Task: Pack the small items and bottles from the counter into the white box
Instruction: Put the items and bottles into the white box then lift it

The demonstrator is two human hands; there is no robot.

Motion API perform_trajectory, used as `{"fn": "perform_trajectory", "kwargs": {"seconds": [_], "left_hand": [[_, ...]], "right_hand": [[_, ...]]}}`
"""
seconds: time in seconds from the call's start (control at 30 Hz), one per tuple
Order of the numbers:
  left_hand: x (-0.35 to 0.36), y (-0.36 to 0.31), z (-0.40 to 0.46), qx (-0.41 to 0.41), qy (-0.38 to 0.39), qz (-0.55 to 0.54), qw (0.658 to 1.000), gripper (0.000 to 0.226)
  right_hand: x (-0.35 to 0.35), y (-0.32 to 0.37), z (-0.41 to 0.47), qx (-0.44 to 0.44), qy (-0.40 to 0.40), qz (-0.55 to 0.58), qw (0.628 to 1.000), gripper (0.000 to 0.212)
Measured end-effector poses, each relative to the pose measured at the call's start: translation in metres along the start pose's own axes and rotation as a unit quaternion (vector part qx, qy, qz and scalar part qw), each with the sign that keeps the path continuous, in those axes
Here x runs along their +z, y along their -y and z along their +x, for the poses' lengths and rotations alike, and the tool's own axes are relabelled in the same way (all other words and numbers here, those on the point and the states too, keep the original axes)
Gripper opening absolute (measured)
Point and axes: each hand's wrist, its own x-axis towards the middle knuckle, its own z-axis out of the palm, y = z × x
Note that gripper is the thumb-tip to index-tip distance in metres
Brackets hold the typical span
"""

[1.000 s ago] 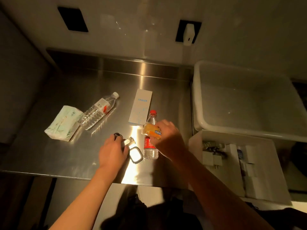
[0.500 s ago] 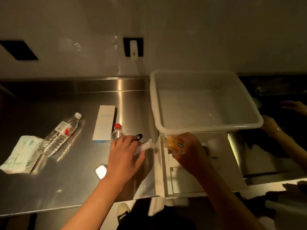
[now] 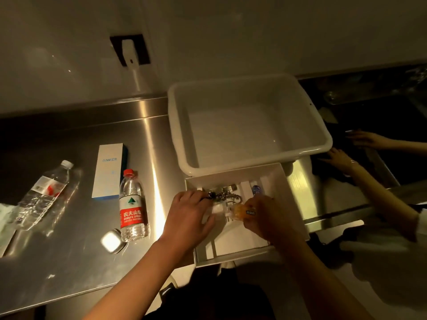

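White box (image 3: 291, 204) crowded: orange packet (image 3: 242, 211) pinched in right hand (image 3: 265, 218), left hand (image 3: 187, 215) curled on something small, risking jammed or spilled pieces.

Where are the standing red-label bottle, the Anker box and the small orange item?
standing red-label bottle (image 3: 132, 211), head view, on its red label.
Anker box (image 3: 108, 174), head view, middle of its white top face.
small orange item (image 3: 242, 211), head view, its orange body in the right hand.
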Motion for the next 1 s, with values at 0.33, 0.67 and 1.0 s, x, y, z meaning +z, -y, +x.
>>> {"fn": "perform_trajectory", "kwargs": {"seconds": [0.33,0.67,1.0], "left_hand": [[0.009,-0.017,0.002,-0.023,0.082,0.045,0.995,0.018],[0.02,-0.031,0.007,-0.011,0.152,0.116,0.982,0.024],[0.026,-0.032,0.008,-0.019,0.148,0.125,0.981,0.029]], "right_hand": [[-0.157,-0.227,0.067,0.147,0.171,-0.092,0.97,0.044],[0.03,-0.016,0.02,-0.031,0.122,-0.076,0.989,0.033],[0.022,-0.002,0.029,0.037,0.181,-0.072,0.98,0.059]]}}
